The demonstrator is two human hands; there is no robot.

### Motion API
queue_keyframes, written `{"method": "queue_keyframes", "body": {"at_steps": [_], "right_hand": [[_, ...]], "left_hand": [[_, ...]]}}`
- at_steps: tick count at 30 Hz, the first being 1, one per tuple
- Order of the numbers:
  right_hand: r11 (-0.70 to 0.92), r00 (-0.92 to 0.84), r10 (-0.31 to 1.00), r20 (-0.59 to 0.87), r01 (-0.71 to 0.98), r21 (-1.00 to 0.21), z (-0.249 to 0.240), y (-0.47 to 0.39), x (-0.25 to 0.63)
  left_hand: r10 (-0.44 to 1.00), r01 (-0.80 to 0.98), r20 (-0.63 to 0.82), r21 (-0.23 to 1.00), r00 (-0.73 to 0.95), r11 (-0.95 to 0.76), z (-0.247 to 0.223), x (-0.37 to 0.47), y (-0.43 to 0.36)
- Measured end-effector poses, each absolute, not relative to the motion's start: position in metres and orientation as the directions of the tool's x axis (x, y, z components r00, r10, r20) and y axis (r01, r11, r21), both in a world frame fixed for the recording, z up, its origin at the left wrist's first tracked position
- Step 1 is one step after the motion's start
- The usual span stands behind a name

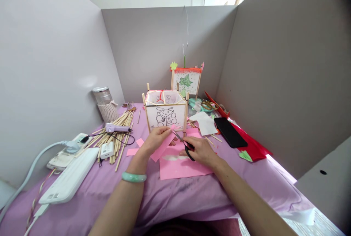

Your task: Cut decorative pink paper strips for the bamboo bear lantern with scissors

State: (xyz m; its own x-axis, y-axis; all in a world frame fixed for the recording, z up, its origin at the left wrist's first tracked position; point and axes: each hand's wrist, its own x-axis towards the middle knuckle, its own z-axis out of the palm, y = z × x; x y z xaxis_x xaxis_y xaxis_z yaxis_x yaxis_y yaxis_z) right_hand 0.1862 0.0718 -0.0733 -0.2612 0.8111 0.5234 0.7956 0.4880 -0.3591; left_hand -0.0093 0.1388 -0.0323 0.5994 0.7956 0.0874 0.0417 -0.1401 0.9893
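Observation:
My left hand pinches a folded-looking strip of pink paper, its upper end standing out past the fingertips. In my right hand is a pair of black-handled scissors, with the blades pointing up and left at the paper's end. Whether the blades touch the paper is hard to make out. Below both hands lies a larger pink sheet with a pale patch on it. Just beyond stands a stick-framed lantern with a line drawing on its front panel. Small pink pieces lie to the left.
Left of the lantern are loose wooden sticks, a lilac glue gun, a white power strip and a jar. A second lantern stands behind. On the right are a black phone and red fabric. Grey partitions surround the table.

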Motion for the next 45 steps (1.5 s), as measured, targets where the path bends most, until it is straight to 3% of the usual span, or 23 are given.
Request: {"method": "queue_keyframes", "body": {"at_steps": [45], "right_hand": [[0.483,-0.257,0.807,0.531,0.805,-0.344,-0.076,0.075,0.1869]], "left_hand": [[0.723,0.031,0.068,0.992,0.688,-0.123,-0.0366,-0.0092,0.1388]]}}
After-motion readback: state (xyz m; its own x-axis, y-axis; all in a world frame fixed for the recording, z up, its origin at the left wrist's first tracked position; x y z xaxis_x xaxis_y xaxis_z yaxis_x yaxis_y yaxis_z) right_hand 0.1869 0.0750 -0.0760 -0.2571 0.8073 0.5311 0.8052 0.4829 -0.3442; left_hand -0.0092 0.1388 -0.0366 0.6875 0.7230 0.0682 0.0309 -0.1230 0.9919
